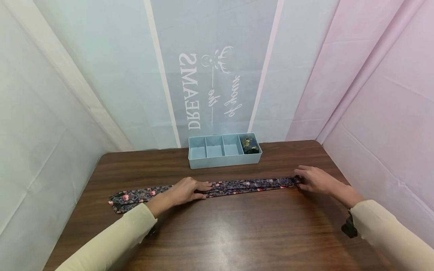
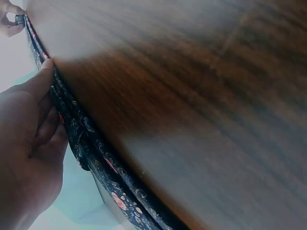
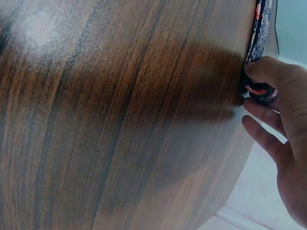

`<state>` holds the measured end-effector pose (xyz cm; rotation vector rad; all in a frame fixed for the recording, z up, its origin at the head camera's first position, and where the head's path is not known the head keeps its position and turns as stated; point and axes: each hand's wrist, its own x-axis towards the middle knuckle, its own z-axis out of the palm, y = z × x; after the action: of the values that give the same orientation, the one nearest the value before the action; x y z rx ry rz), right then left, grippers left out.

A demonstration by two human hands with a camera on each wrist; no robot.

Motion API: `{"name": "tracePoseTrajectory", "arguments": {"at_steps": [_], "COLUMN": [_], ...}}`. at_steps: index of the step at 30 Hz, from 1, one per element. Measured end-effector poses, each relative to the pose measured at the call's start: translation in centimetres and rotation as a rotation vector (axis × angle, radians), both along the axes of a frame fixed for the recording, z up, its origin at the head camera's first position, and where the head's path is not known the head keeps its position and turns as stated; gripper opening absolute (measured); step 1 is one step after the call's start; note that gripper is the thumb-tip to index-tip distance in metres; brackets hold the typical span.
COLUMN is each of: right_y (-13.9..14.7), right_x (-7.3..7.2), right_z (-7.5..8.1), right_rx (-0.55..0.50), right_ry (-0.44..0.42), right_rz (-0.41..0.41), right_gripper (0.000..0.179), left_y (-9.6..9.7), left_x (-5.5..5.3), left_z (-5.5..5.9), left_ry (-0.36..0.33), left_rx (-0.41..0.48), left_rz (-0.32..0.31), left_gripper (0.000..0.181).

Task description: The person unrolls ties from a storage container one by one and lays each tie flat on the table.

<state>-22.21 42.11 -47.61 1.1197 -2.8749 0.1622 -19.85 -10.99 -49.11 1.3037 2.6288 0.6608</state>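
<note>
A dark floral necktie (image 1: 244,184) with pink flowers lies lengthwise across the table, its wide pointed end at the left. Across its middle rests my left hand (image 1: 187,190), fingers extended over the fabric and the thumb along the near edge. In the left wrist view the thumb of that left hand (image 2: 36,129) lies against the tie's layered edge. At the far right end, my right hand (image 1: 316,180) pinches the tie. The right wrist view has this end as a small roll (image 3: 263,91) between the thumb and fingers of my right hand (image 3: 283,105).
Behind the tie stands a light blue divided box (image 1: 223,162). Its rightmost compartment holds a rolled dark cloth (image 1: 249,146) with a yellow-green flower pattern. The brown wooden table (image 1: 230,233) meets a printed curtain (image 1: 217,75) at the back, with pale cloth on both sides.
</note>
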Motion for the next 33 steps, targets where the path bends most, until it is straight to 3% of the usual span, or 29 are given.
{"name": "tracePoseTrajectory", "arguments": {"at_steps": [7, 23, 33], "right_y": [-0.24, -0.26, -0.17], "right_x": [-0.03, -0.10, -0.08], "right_z": [0.08, 0.76, 0.33], "right_rx": [-0.026, 0.013, -0.040], "right_ry": [-0.015, -0.081, -0.035], "right_rz": [0.027, -0.004, -0.006], "right_gripper": [0.034, 0.028, 0.020], "left_y": [-0.21, -0.24, -0.61], "left_x": [0.09, -0.05, 0.00], "left_z": [0.14, 0.39, 0.34], "left_ry": [-0.003, -0.009, -0.002], "left_rx": [0.003, 0.002, -0.004], "left_rz": [-0.004, -0.005, -0.003], "left_gripper": [0.039, 0.040, 0.040]}}
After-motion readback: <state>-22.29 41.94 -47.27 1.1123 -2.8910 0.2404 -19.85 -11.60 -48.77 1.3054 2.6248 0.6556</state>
